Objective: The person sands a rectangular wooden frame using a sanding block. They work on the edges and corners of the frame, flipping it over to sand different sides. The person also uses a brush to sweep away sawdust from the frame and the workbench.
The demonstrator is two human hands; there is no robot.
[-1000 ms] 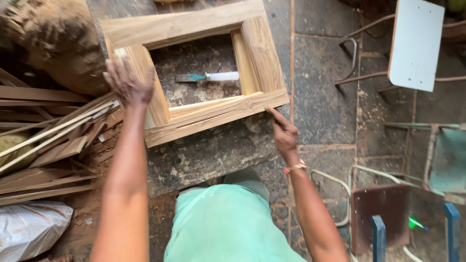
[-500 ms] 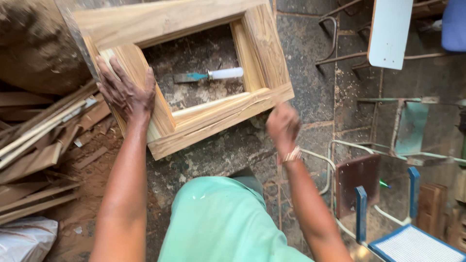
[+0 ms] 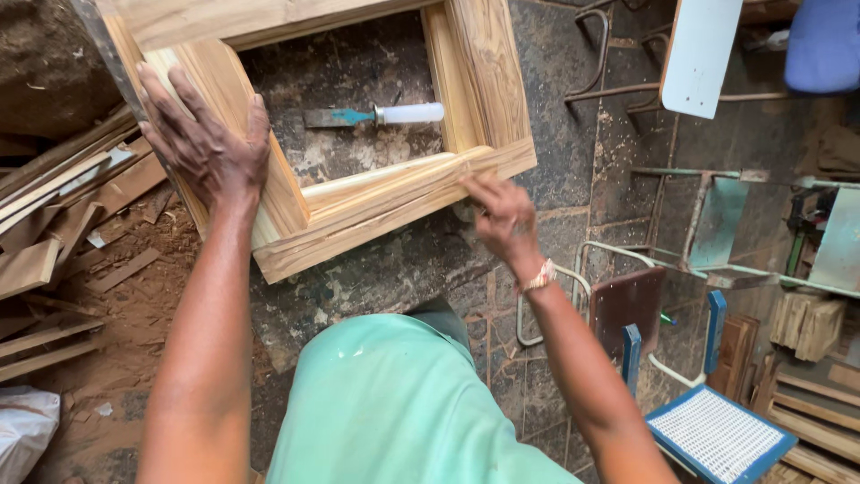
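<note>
The wooden frame (image 3: 358,202) is pressed flat by the spread left hand (image 3: 204,143), while its front rail is touched by the curled, empty right hand (image 3: 503,213).

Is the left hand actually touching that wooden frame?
Touching. The head view shows the left hand pressed flat, fingers spread, on the wooden frame's left side.

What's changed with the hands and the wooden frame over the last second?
The right hand moved left along the near rail of the wooden frame, from its right corner toward the middle, fingertips on the edge. The left hand stayed pressed flat on the frame's left side. The chisel stayed on the floor inside the frame.
</note>
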